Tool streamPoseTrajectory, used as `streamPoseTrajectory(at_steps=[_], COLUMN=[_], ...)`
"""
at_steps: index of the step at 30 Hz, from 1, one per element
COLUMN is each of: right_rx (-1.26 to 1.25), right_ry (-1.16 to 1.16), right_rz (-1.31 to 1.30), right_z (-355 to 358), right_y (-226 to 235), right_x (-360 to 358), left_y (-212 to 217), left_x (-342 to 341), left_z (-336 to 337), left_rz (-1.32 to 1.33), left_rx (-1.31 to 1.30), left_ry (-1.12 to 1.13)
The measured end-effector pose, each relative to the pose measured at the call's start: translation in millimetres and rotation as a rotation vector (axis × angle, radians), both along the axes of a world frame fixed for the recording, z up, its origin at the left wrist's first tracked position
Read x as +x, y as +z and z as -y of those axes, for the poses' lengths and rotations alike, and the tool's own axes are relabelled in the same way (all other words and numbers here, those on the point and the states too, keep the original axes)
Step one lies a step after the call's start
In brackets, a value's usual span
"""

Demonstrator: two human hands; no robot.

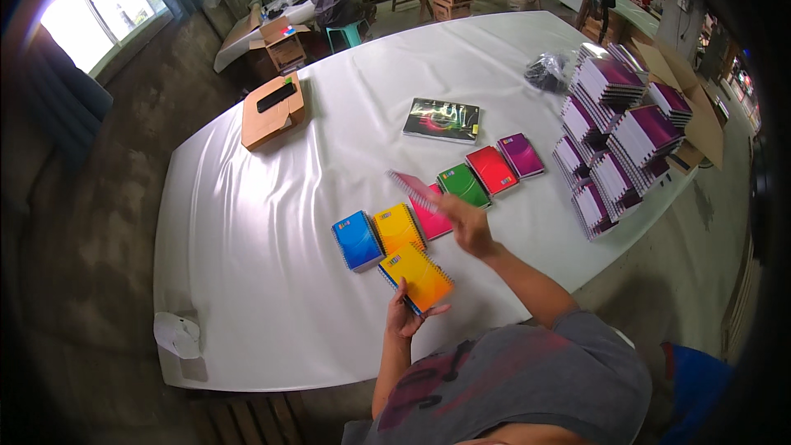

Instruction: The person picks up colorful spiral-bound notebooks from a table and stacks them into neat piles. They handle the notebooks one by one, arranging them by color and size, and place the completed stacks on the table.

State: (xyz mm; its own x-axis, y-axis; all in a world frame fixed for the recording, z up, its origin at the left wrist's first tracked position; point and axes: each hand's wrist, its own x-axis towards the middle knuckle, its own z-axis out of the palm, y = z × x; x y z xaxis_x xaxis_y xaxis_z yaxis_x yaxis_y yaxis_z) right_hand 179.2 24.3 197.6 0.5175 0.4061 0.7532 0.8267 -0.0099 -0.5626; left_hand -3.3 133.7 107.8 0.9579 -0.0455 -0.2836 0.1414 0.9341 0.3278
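My left hand (404,317) grips a yellow spiral notebook (421,278) from below; a blue edge shows under it. In my right hand (470,229) is a pink spiral notebook (412,188), tilted and slightly blurred, raised above the pink notebooks (432,221) on the table. Small spiral notebooks lie in a slanting row: blue (357,241) at the near left, then yellow (397,225), pink, green (463,185), red (493,170) and purple (521,154) at the far right. The held yellow notebook overlaps the near edge of the yellow ones in the row.
Tall piles of purple notebooks (614,128) crowd the table's right side, beside an open cardboard box (704,115) and a plastic bag (547,72). A large dark-covered notebook (442,119) lies beyond the row. A phone (276,96) rests on flat cardboard (264,125). A white roll (177,334) sits at left.
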Motion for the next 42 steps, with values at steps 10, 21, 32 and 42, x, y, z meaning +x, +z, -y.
streamPoseTrajectory(at_steps=[10,21,32,42], right_rx=[-0.469,-0.447,-0.476,-0.808], right_ry=[0.574,-0.039,0.609,-0.219], right_rz=[-0.028,-0.193,0.209,0.068], right_z=[39.3,69.2,68.1,129.4], right_y=[-51.3,-115.7,-34.0,-115.3], right_x=[6.8,107.1,5.5,151.9], left_y=[-41.0,5.3,-85.4,-10.1], left_x=[5.7,40.5,50.9,59.8], left_z=[17.3,37.0,25.5,52.3], left_rz=[0.152,0.146,-0.006,-0.009], left_rx=[-0.294,-0.145,-0.355,0.016], left_ry=[0.108,0.108,0.133,0.005])
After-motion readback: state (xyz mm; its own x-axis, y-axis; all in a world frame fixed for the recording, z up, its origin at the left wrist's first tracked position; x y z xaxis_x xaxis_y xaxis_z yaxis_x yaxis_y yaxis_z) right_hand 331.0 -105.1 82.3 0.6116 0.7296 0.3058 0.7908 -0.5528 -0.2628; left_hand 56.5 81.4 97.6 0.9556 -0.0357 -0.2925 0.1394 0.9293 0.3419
